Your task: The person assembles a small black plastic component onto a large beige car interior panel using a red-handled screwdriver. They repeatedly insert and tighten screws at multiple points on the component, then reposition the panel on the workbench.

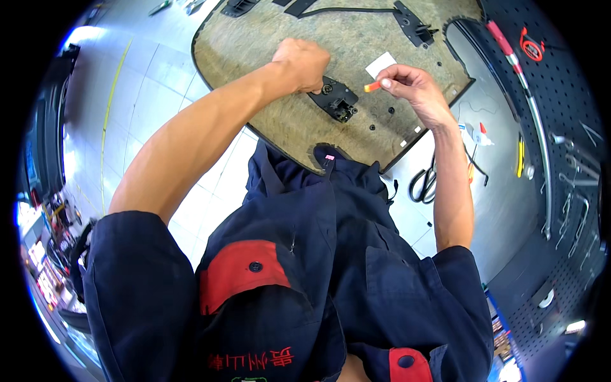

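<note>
My left hand (302, 63) is closed in a fist over the upper left end of a black plastic bracket (334, 100). Its fingertips are hidden, so what they hold, if anything, does not show. The bracket lies on a large panel with a mottled brown, felt-like face (267, 134). To the right, my right hand (414, 92) pinches a small orange-and-yellow piece (372, 86) between thumb and fingers, just above the panel. A white square card (380, 64) shows beside those fingertips; whether they touch it I cannot tell.
A second black bracket (414, 27) with a long black rod sits at the panel's far end. On the metal bench (503, 191) at right lie black-handled scissors (422, 184) and a red-tipped bottle (484, 135). A pegboard (573, 83) with hanging tools borders the bench.
</note>
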